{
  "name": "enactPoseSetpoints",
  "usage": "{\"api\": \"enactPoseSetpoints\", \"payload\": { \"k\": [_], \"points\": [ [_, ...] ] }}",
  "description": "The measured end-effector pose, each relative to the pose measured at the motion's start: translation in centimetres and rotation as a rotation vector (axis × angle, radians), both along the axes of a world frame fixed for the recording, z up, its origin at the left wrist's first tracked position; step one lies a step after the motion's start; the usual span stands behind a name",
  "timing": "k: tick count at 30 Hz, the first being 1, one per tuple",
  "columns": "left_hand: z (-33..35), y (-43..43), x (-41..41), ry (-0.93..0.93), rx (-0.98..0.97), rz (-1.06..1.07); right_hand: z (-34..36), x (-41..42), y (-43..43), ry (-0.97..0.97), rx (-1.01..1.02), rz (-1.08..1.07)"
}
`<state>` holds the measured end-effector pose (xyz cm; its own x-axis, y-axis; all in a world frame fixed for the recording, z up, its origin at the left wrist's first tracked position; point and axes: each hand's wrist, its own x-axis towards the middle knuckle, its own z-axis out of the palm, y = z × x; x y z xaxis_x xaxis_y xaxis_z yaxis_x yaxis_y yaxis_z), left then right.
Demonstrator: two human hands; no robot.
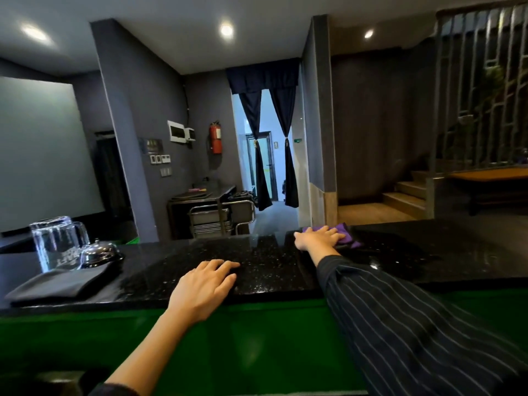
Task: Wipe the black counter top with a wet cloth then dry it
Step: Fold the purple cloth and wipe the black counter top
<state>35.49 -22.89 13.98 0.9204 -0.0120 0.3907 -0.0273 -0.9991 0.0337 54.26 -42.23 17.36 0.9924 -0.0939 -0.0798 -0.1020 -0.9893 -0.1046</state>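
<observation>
The black speckled counter top [271, 267] runs across the middle of the head view, glossy with wet streaks on its right part. My right hand [317, 238] reaches to the far edge and presses flat on a purple cloth [347, 234] lying there. My left hand [204, 287] rests palm down on the near edge of the counter, fingers spread, holding nothing.
At the left end stand a clear glass pitcher [58, 241], a chrome call bell [100, 252] and a folded dark grey cloth [63, 282]. A green front panel [257, 338] lies below the counter. Beyond are a steel trolley [220, 218], a curtained doorway and stairs at right.
</observation>
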Motion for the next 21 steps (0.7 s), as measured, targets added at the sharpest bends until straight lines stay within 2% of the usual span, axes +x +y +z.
{"api": "enactPoseSetpoints", "payload": {
  "k": [3,6,10,15,21],
  "points": [
    [0.0,0.2,0.2,0.017,-0.013,0.018,-0.3,-1.2,6.6,-0.018,-0.004,0.195],
    [0.3,0.2,0.2,0.051,-0.016,0.034,-0.7,-3.2,12.0,-0.021,0.043,0.482],
    [0.5,0.0,-0.2,0.064,-0.03,0.045,-0.9,-3.4,12.5,0.05,0.075,0.695],
    [0.5,0.1,-0.5,0.066,-0.115,0.034,-0.7,0.0,4.9,0.059,0.119,0.603],
    [0.5,0.2,-0.4,0.059,-0.119,0.039,-1.8,4.9,-9.1,0.013,0.096,0.306]
  ]
}}
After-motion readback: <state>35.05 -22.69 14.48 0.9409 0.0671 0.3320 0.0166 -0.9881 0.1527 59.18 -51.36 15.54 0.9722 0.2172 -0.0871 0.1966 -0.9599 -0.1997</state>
